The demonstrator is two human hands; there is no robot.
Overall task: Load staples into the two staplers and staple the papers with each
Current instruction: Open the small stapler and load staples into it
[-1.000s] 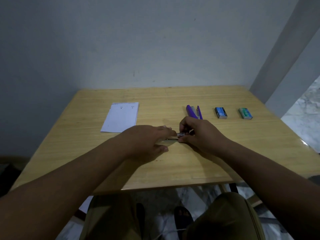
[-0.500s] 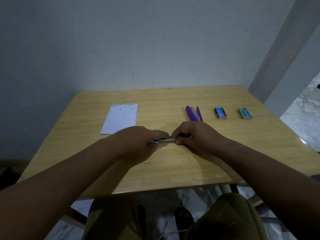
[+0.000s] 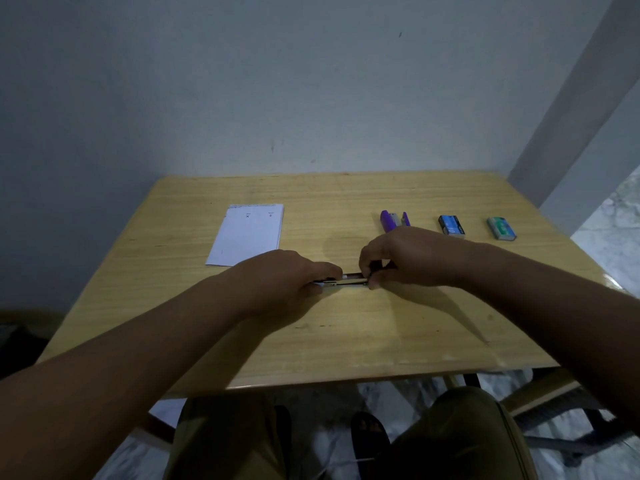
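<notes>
On the smooth yellow wooden table (image 3: 346,341), near its middle, both hands hold a thin, shiny metal stapler (image 3: 346,280) lying flat: the left hand (image 3: 277,282) curls around one end and the right hand (image 3: 405,258) pinches the other end. Behind the stapler lie flat white papers (image 3: 247,233), a purple stapler (image 3: 393,220), a little blue box (image 3: 452,226) and a little green box (image 3: 502,229).

Wooden table with office supplies

A light wooden table (image 3: 346,334) carries a white stack of papers (image 3: 247,233) at back left, a purple stapler (image 3: 391,220) farther right, then a blue staple box (image 3: 452,225) and a green staple box (image 3: 501,229)
</notes>
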